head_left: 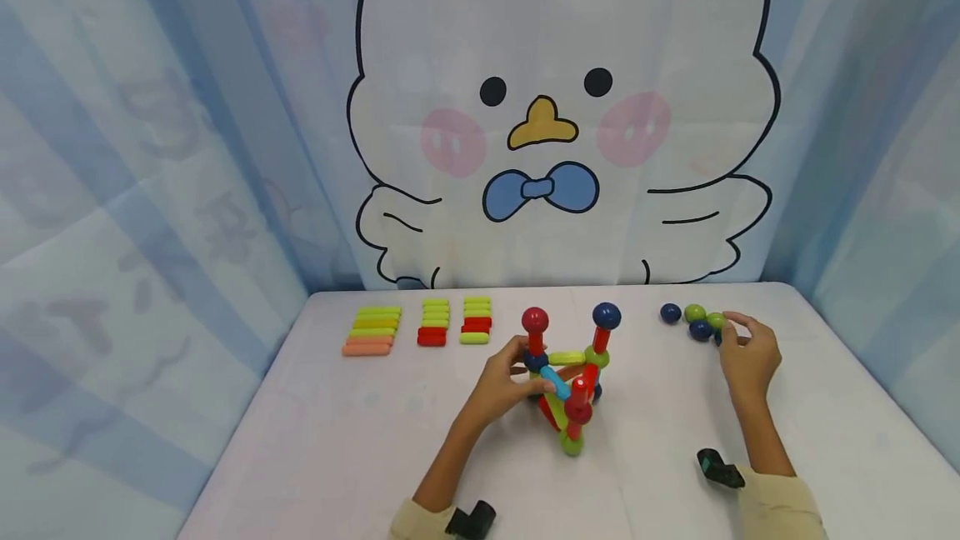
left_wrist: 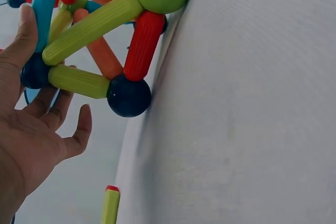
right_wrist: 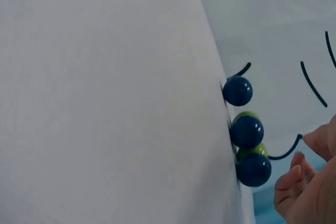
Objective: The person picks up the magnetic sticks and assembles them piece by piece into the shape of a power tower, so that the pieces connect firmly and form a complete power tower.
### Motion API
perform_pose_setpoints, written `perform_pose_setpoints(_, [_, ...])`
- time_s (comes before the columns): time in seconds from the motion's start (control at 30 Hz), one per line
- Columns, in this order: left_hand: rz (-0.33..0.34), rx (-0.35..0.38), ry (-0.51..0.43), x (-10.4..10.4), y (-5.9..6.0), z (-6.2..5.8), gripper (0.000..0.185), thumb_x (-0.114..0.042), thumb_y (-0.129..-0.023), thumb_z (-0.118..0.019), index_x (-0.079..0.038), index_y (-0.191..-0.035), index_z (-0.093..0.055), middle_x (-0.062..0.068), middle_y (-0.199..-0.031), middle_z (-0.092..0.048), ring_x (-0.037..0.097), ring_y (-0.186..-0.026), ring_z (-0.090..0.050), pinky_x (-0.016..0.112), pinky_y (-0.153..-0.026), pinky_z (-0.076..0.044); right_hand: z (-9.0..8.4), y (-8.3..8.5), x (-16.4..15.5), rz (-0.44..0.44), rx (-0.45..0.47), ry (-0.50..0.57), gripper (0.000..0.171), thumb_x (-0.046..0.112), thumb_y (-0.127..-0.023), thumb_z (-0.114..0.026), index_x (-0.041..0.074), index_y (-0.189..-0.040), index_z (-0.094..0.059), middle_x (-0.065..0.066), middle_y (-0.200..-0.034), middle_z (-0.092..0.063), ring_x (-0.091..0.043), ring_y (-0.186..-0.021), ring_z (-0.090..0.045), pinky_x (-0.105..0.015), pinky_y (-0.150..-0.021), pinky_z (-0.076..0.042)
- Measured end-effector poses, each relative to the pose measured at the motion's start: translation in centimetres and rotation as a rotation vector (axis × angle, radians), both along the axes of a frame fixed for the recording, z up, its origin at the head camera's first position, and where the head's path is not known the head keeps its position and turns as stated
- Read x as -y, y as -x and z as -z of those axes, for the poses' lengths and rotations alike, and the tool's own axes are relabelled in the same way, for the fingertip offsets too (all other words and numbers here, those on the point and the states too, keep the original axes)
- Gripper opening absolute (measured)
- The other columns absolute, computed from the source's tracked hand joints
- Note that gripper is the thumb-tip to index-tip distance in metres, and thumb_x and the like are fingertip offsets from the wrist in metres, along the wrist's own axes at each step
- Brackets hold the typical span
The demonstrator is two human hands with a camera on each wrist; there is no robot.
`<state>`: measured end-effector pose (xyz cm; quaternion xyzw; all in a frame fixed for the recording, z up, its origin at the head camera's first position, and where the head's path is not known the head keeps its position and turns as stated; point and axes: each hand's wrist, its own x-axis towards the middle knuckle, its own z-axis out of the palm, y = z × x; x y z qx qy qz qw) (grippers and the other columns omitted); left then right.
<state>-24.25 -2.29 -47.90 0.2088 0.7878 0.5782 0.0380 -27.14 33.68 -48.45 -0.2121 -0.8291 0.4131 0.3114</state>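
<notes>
My left hand [head_left: 498,386] holds a frame of magnetic rods and balls [head_left: 566,357] at the middle of the table. In the left wrist view its thumb lies against a light blue rod [left_wrist: 43,17], with fingers behind a dark blue ball [left_wrist: 35,72]. Red, orange, yellow-green and light blue rods join the balls; upright red rods carry a red ball [head_left: 535,320] and a dark blue ball [head_left: 607,316]. At the back right, my right hand [head_left: 752,365] is beside several loose dark blue balls [right_wrist: 247,132] and green balls [head_left: 694,313]. The right wrist view shows its fingers loosely bent, nothing visible between them.
Left of the frame, rods lie in groups: yellow and orange rods [head_left: 377,322], then two shorter stacks of yellow-green and red rods [head_left: 431,332] [head_left: 476,325]. The white table [head_left: 322,440] ends at a curtain [head_left: 555,248] printed with a cartoon bird.
</notes>
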Motion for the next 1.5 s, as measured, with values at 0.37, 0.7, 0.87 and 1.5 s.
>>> perform_pose_setpoints(0.37, [-0.094,-0.16,0.101,-0.3,-0.5,-0.4,0.063,-0.041,-0.078,-0.081,-0.014,-0.126,-0.05,0.001,-0.104,-0.063,0.012,-0.093,-0.055,0.024,-0.075,-0.051,1.7,0.5,-2.0,-0.078,0.23,-0.02,0.034,0.004,-0.092,-0.056,-0.004,-0.124,-0.062,-0.03,-0.131,-0.056,-0.034,-0.091,-0.053,-0.037,-0.074,-0.036])
perform_pose_setpoints(0.7, [-0.094,-0.157,0.113,0.1,-0.3,-0.6,0.061,-0.04,-0.081,-0.079,-0.015,-0.129,-0.05,0.002,-0.107,-0.063,0.015,-0.096,-0.055,0.022,-0.073,-0.049,1.1,-0.8,-1.9,-0.102,0.386,0.005,0.045,0.019,-0.096,-0.055,-0.004,-0.134,-0.05,-0.035,-0.137,-0.046,-0.053,-0.128,-0.038,-0.064,-0.105,-0.032])
perform_pose_setpoints(0.87, [-0.071,-0.141,0.114,0.2,-0.4,-0.4,0.064,-0.04,-0.082,-0.078,-0.014,-0.134,-0.051,0.002,-0.124,-0.063,0.017,-0.112,-0.057,0.031,-0.088,-0.053,-0.6,-2.1,-0.3,-0.119,0.233,-0.026,0.044,0.022,-0.098,-0.056,-0.006,-0.132,-0.052,-0.036,-0.125,-0.051,-0.048,-0.113,-0.051,-0.053,-0.093,-0.046])
perform_pose_setpoints(1.5, [-0.03,-0.159,0.133,1.0,-0.1,-0.3,0.069,-0.044,-0.085,-0.074,-0.019,-0.143,-0.046,-0.001,-0.134,-0.061,0.017,-0.123,-0.056,0.045,-0.1,-0.05,-8.5,-6.5,10.8,-0.78,-0.142,0.047,0.034,0.015,-0.091,-0.07,0.008,-0.123,-0.061,-0.002,-0.086,-0.066,-0.013,-0.069,-0.061,-0.017,-0.067,-0.053])
